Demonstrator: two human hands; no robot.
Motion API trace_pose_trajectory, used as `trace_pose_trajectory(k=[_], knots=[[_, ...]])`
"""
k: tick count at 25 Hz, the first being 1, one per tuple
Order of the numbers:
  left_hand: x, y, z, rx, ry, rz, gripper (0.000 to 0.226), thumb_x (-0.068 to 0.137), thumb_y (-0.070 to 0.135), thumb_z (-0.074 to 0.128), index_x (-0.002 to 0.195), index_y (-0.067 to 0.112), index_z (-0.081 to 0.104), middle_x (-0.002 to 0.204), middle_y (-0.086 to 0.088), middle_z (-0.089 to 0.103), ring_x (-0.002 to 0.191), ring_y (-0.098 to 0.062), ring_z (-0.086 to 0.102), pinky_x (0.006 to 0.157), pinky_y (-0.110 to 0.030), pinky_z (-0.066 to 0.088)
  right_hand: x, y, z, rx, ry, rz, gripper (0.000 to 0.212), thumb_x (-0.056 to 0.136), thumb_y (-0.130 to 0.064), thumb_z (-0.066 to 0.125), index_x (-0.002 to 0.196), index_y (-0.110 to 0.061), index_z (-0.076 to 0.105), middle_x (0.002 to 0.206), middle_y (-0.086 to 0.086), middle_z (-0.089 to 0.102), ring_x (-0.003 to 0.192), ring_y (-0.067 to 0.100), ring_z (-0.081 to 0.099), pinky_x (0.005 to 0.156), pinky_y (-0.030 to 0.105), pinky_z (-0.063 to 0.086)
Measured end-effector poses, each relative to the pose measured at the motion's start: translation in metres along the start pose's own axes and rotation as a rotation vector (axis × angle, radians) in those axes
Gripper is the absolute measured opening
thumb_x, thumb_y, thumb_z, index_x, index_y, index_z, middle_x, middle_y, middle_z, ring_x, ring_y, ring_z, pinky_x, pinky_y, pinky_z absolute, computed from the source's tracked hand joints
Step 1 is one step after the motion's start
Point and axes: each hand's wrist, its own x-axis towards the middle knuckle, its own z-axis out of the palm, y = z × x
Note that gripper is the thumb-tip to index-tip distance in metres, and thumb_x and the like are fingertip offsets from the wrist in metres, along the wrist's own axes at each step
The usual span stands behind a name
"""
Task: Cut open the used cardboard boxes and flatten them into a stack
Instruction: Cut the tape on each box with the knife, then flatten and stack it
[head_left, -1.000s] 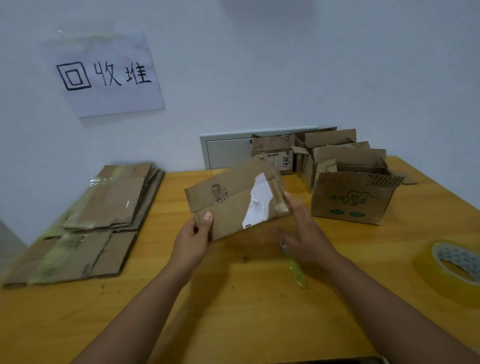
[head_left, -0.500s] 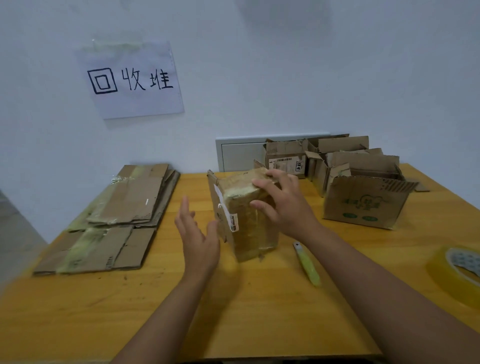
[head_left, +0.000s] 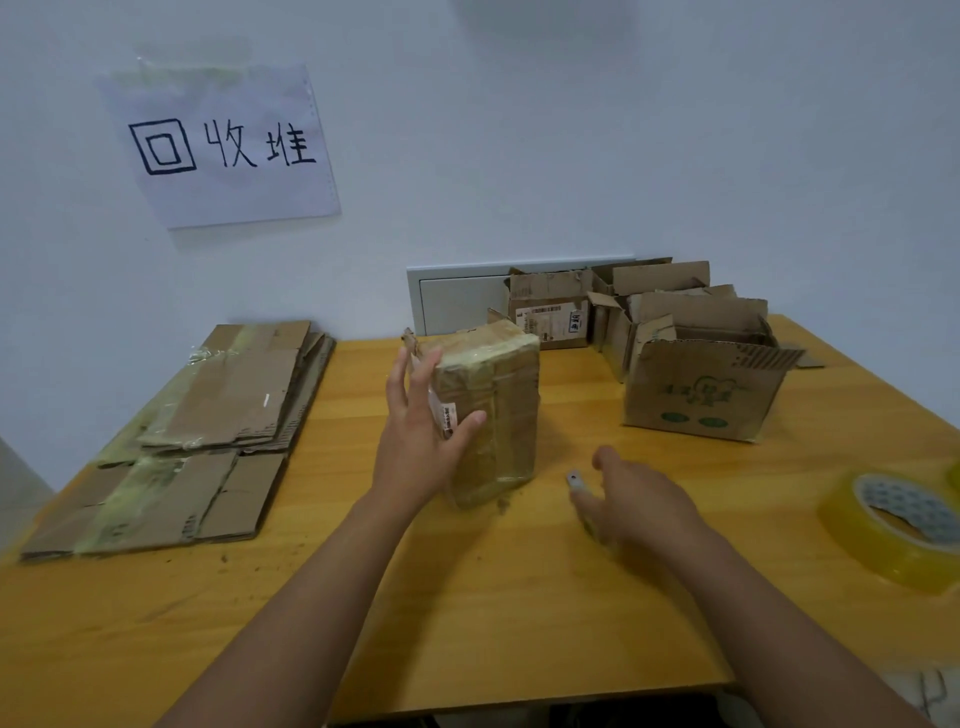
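A small cardboard box wrapped in clear tape (head_left: 493, 410) stands upright on the wooden table (head_left: 467, 623). My left hand (head_left: 421, 441) holds its left side, fingers along the side face and thumb round the front corner. My right hand (head_left: 639, 504), blurred, lies palm down over a yellow-green utility knife (head_left: 575, 479) on the table right of the box; only the knife's grey tip shows. Whether the fingers grip the knife is hidden. A stack of flattened cardboard (head_left: 208, 426) lies at the left.
Several open cardboard boxes (head_left: 696, 395) stand at the back right near the wall. A roll of clear yellow tape (head_left: 904, 525) lies at the right edge. A paper sign (head_left: 223, 145) hangs on the wall above the flattened stack.
The box was turned upright and set on the table. My right hand left the box top and dropped onto the knife, while my left hand closed in on the box's side.
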Motion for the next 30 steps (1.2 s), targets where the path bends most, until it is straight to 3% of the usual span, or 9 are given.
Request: trace_pose_trajectory(k=[3, 6, 8, 12, 15, 19, 23, 27, 30], knots=[[0.003, 0.005, 0.002, -0.05, 0.028, -0.036, 0.079, 0.084, 0.048, 0.067, 0.144, 0.048, 0.017, 0.158, 0.0, 0.015, 0.134, -0.021, 0.036, 0.085, -0.032, 0.041, -0.007, -0.004, 0.012, -0.072, -0.111, -0.058, 0.039, 0.093, -0.046, 0.05, 0.122, -0.029, 0.03, 0.081, -0.007, 0.045, 0.071, 0.014, 0.05, 0.052, 0.031, 0.039], [0.002, 0.007, -0.003, -0.141, 0.054, -0.078, 0.079, 0.085, 0.044, 0.069, 0.143, 0.051, 0.016, 0.156, 0.001, 0.021, 0.131, -0.023, 0.042, 0.089, -0.039, 0.048, -0.004, -0.004, 0.008, 0.102, -0.196, -0.069, 0.014, 0.095, -0.034, 0.053, 0.101, -0.033, 0.041, 0.086, -0.006, 0.051, 0.075, 0.016, 0.056, 0.055, 0.032, 0.043], [0.001, 0.01, -0.008, -0.2, 0.075, -0.148, 0.079, 0.084, 0.046, 0.069, 0.143, 0.053, 0.017, 0.152, 0.007, 0.024, 0.125, -0.018, 0.045, 0.089, -0.04, 0.048, -0.004, -0.005, 0.001, 0.262, -0.195, -0.042, 0.011, 0.093, -0.025, 0.057, 0.09, -0.032, 0.048, 0.089, -0.005, 0.058, 0.075, 0.016, 0.06, 0.06, 0.034, 0.05], [0.002, 0.018, -0.024, -0.264, 0.152, -0.287, 0.08, 0.082, 0.05, 0.069, 0.142, 0.051, 0.017, 0.144, 0.006, 0.031, 0.114, -0.008, 0.041, 0.086, -0.033, 0.041, -0.009, -0.021, -0.032, 0.761, 0.293, -0.187, 0.009, 0.095, -0.025, 0.06, 0.088, -0.031, 0.058, 0.077, -0.002, 0.059, 0.07, 0.021, 0.057, 0.06, 0.034, 0.046], [0.003, 0.022, -0.036, -0.278, 0.126, -0.333, 0.081, 0.08, 0.051, 0.069, 0.142, 0.051, 0.017, 0.133, 0.012, 0.032, 0.11, -0.005, 0.038, 0.086, -0.031, 0.037, -0.018, -0.046, -0.066, 1.252, 0.353, -0.431, 0.021, 0.094, -0.02, 0.052, 0.105, -0.036, 0.061, 0.097, -0.01, 0.069, 0.091, 0.005, 0.065, 0.074, 0.026, 0.055], [0.003, 0.026, -0.047, -0.325, -0.013, -0.395, 0.077, 0.068, 0.058, 0.068, 0.133, 0.056, 0.026, 0.131, 0.005, 0.044, 0.113, -0.016, 0.053, 0.091, -0.042, 0.049, -0.021, -0.08, -0.07, 0.935, 0.41, -0.623, 0.034, 0.092, -0.019, 0.064, 0.115, -0.04, 0.05, 0.112, -0.023, 0.06, 0.106, -0.002, 0.057, 0.084, 0.015, 0.047], [-0.002, 0.024, -0.038, -0.348, -0.148, -0.477, 0.091, 0.067, 0.064, 0.066, 0.143, 0.055, 0.017, 0.136, -0.001, 0.042, 0.119, -0.023, 0.053, 0.094, -0.05, 0.051, -0.007, -0.089, -0.042, 0.682, 0.491, -0.542, 0.041, 0.089, -0.016, 0.067, 0.126, -0.028, 0.053, 0.112, -0.002, 0.056, 0.105, 0.017, 0.053, 0.079, 0.024, 0.041], [-0.011, 0.023, -0.016, -0.394, -0.108, -0.452, 0.088, 0.078, 0.063, 0.065, 0.147, 0.05, 0.013, 0.144, 0.003, 0.032, 0.125, -0.015, 0.043, 0.101, -0.046, 0.046, 0.002, -0.082, -0.034, 0.6, 0.618, -0.536, 0.038, 0.086, -0.015, 0.069, 0.12, -0.023, 0.055, 0.102, -0.012, 0.054, 0.1, 0.019, 0.053, 0.073, 0.031, 0.043], [-0.012, 0.022, -0.005, -0.507, -0.064, -0.404, 0.077, 0.086, 0.043, 0.068, 0.146, 0.044, 0.019, 0.142, 0.002, 0.043, 0.124, -0.018, 0.051, 0.101, -0.048, 0.046, 0.0, -0.08, -0.036, 0.45, 0.744, -0.681, 0.036, 0.086, -0.037, 0.067, 0.112, -0.015, 0.054, 0.101, -0.002, 0.06, 0.097, 0.013, 0.047, 0.076, 0.03, 0.045]])
